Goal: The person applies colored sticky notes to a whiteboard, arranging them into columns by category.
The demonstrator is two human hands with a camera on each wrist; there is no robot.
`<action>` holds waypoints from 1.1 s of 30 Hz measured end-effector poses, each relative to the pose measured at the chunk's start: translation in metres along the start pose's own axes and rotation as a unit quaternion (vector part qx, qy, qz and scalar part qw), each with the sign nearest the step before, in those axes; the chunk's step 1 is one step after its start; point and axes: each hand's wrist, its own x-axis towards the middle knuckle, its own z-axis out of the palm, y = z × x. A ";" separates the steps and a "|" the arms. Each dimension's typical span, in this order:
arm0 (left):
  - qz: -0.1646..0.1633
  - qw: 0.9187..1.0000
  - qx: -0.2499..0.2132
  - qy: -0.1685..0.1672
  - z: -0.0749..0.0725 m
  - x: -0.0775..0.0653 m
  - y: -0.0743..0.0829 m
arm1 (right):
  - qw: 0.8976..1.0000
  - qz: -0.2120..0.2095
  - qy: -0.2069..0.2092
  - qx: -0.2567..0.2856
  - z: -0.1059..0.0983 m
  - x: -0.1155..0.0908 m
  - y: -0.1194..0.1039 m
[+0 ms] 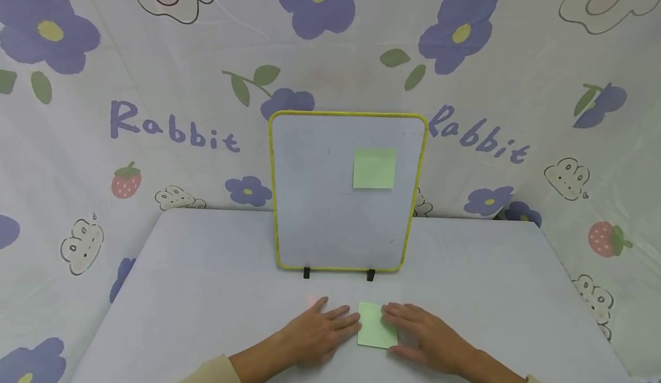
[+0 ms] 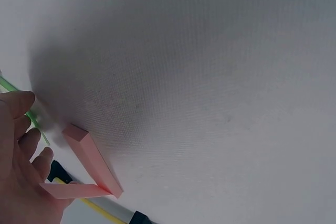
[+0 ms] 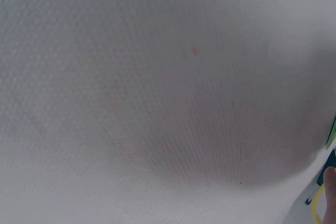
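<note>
A green sticky-note pad (image 1: pixel 373 331) lies on the table before the whiteboard. My left hand (image 1: pixel 322 334) lies to its left, fingers extended, their tips right at the pad's left edge. Beneath that hand is a pink sticky-note pad (image 2: pixel 92 158), its top sheet (image 2: pixel 79 191) lifted at an angle against the hand. In the head view only a pale pink corner (image 1: pixel 312 301) shows beside the thumb. From the other side my right hand (image 1: pixel 426 337) rests its straight fingers over the green pad's right edge, thumb by the lower right corner.
A yellow-framed whiteboard (image 1: pixel 335 222) stands upright behind the hands on black feet (image 1: pixel 370 275). One green sticky note (image 1: pixel 374 168) is stuck on its upper right. The white table (image 1: pixel 206 268) backs onto a flower-and-rabbit patterned cloth (image 1: pixel 206 50).
</note>
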 end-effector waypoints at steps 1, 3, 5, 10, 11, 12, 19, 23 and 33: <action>0.001 1.000 -0.002 -0.003 0.000 0.000 0.000 | 1.000 -0.002 -0.002 -0.001 0.000 0.000 0.000; 0.001 1.000 -0.005 -0.004 0.001 0.000 0.001 | 1.000 -0.006 -0.006 -0.003 0.000 0.000 0.001; 0.000 1.000 -0.007 -0.005 0.001 0.000 0.001 | 1.000 -0.008 -0.009 -0.004 0.001 0.000 0.002; -0.001 1.000 -0.016 -0.007 0.002 -0.001 0.001 | 1.000 -0.004 -0.020 -0.002 0.001 0.000 0.002; -0.002 1.000 -0.017 -0.007 0.002 -0.001 0.001 | 1.000 -0.002 -0.023 -0.002 0.001 0.000 0.002; -0.003 1.000 -0.019 -0.008 0.002 -0.001 0.001 | 1.000 0.000 -0.026 0.000 0.000 0.000 0.002; 0.001 0.999 -0.034 -0.001 0.003 -0.002 0.000 | 0.997 0.030 -0.063 0.018 -0.003 0.002 0.000; 0.004 0.999 -0.050 0.003 0.003 -0.002 -0.001 | 0.995 0.047 -0.075 0.037 -0.007 0.005 -0.001; -0.003 0.999 -0.049 0.001 0.001 -0.004 0.000 | 0.999 0.000 -0.013 0.040 -0.009 0.006 -0.003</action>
